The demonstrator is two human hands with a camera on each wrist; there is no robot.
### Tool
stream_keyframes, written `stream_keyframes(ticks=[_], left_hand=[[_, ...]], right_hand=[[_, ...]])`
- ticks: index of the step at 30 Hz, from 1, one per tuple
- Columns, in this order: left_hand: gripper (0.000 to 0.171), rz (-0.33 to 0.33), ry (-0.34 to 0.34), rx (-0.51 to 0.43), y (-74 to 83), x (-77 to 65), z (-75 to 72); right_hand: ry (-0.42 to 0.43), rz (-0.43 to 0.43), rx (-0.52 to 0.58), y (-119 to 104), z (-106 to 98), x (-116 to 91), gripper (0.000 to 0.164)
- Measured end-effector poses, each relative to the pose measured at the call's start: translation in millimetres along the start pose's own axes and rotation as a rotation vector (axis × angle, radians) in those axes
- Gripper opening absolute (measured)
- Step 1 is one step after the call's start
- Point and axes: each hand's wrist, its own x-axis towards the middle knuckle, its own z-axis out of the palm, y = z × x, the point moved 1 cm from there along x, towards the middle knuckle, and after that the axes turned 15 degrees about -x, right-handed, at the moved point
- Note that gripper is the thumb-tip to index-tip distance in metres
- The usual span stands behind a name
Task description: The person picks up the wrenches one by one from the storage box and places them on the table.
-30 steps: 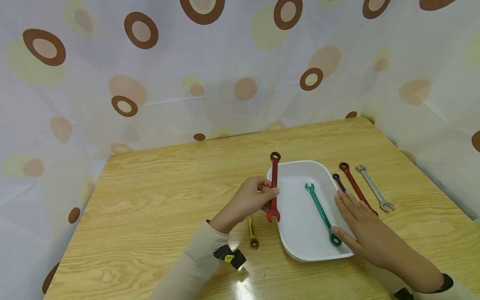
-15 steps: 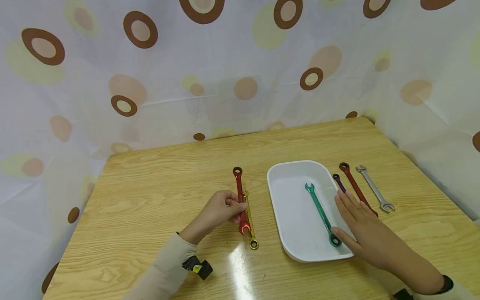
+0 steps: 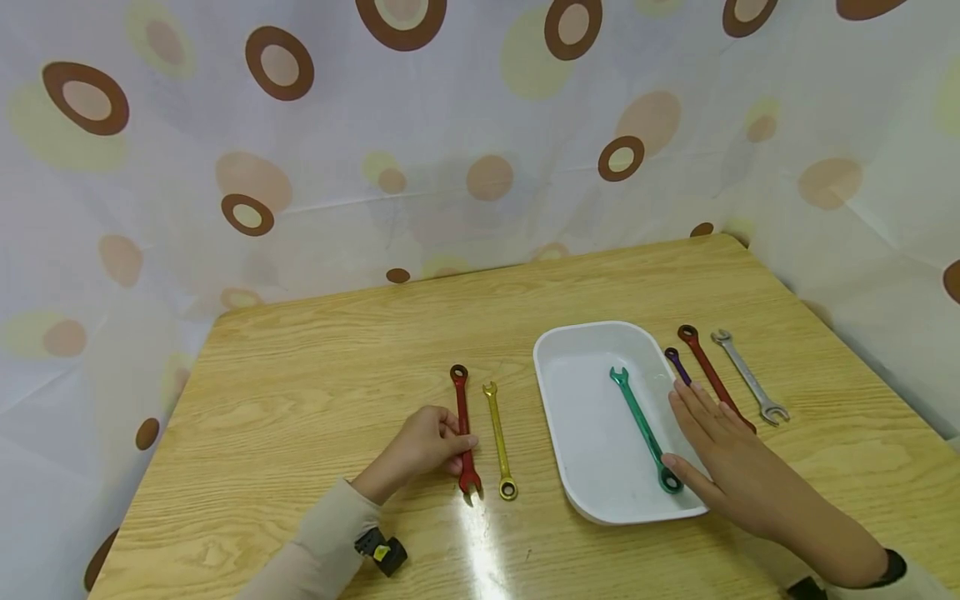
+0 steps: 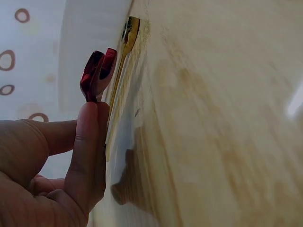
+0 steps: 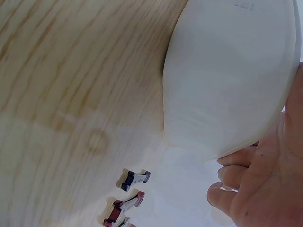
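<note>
Between thumb and fingers, my left hand [image 3: 416,446] pinches a red combination wrench [image 3: 461,402], ring end away from me. In the left wrist view the red wrench's open end [image 4: 98,75] stands out past the fingertips, close over the table. Just right of it lies a yellow wrench [image 3: 498,437]. My right hand [image 3: 738,479] rests with straight fingers on the right rim of a white tray [image 3: 592,442]. A green wrench [image 3: 638,417] lies inside the tray. The right wrist view has the fingers [image 5: 246,153] at the tray's outer wall [image 5: 232,75].
Right of the tray, a purple wrench [image 3: 678,365], another red wrench [image 3: 708,367] and a silver wrench [image 3: 746,375] lie on the wooden table [image 3: 315,375]. My right hand partly covers the purple one. A dotted cloth [image 3: 435,125] hangs behind the table.
My left hand has carried the red wrench from the tray's left rim leftward and down, past the yellow wrench, to the table on its left. The right hand has stayed put.
</note>
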Motion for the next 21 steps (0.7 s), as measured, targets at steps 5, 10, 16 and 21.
stream_keyframes(ticks=[5, 10, 16, 21], left_hand=[[0.017, 0.017, 0.002, 0.022, -5.4, 2.0, 0.3], [0.017, 0.033, 0.009, 0.047, -6.6, 2.3, 1.1], [0.017, 0.035, 0.007, 0.077, -6.4, 2.6, 1.7], [0.016, 0.039, 0.004, 0.129, -4.3, 2.0, 1.9]], right_hand=[[0.005, -0.005, 0.0, 0.1, -0.1, 0.4, 0.076], [0.013, -0.015, 0.001, 0.0, 0.4, 0.6, 0.075], [0.011, -0.016, 0.0, 0.0, 0.0, 0.5, 0.075], [-0.002, -0.011, 0.002, -0.6, -0.9, 0.8, 0.075]])
